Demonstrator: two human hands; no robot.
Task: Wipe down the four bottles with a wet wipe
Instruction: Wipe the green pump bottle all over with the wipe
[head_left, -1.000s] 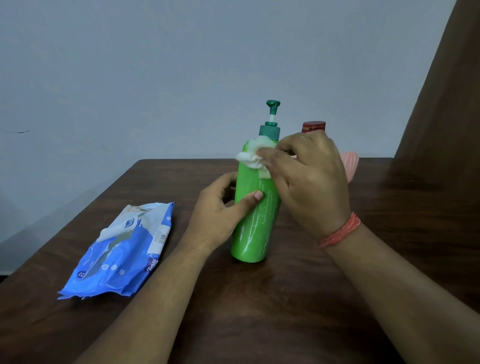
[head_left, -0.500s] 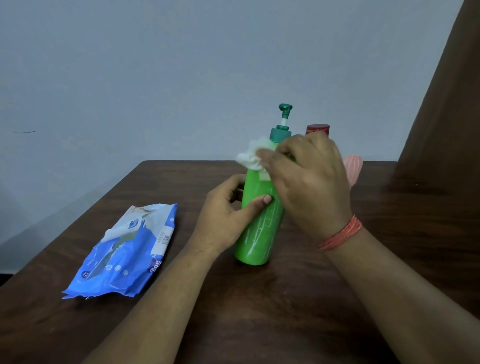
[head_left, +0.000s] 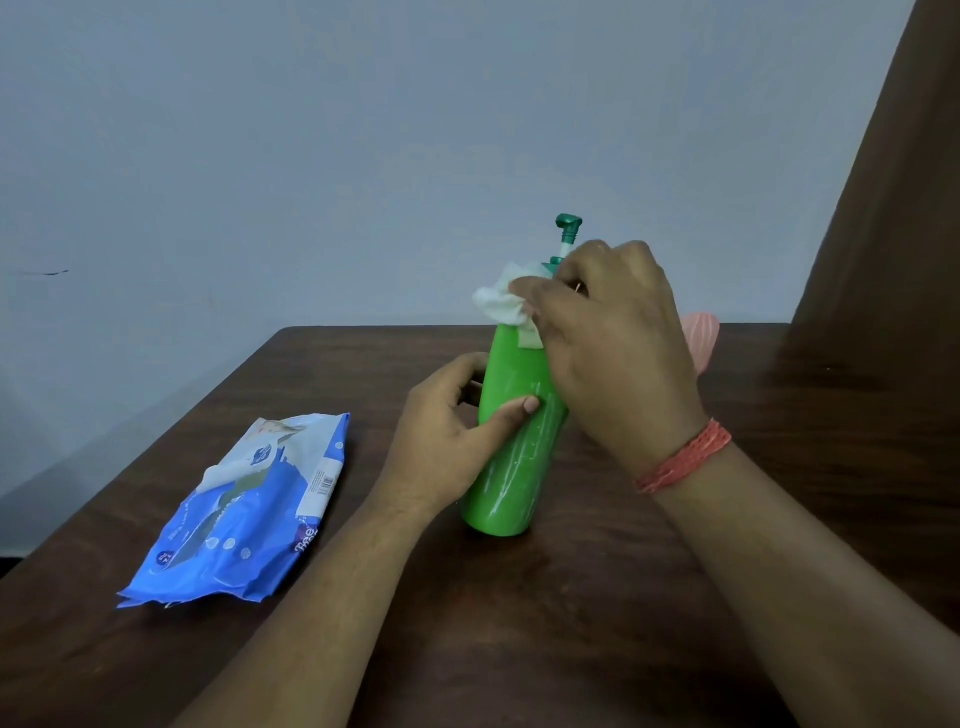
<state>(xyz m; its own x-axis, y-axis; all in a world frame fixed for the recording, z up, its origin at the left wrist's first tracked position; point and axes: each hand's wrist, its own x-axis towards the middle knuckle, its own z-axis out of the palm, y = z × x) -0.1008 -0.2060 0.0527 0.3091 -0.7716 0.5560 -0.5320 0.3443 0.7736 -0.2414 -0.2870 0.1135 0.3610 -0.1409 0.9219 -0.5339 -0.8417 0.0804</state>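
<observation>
A green pump bottle (head_left: 511, 457) with a dark green pump head stands tilted a little on the brown table (head_left: 597, 623). My left hand (head_left: 441, 447) grips its middle, thumb across the front. My right hand (head_left: 613, 343) holds a crumpled white wet wipe (head_left: 501, 301) against the bottle's shoulder and neck. Behind my right hand a pink ribbed bottle (head_left: 704, 338) shows only in part. Other bottles are hidden by my right hand.
A blue pack of wet wipes (head_left: 244, 514) lies flat on the table's left side, its flap lifted. A pale wall rises behind the table. A brown curtain or panel (head_left: 883, 208) fills the right edge.
My right hand with the wipe has slid up from the bottle's shoulder to the neck below the pump. The red cap behind is now hidden. The left hand keeps its grip.
</observation>
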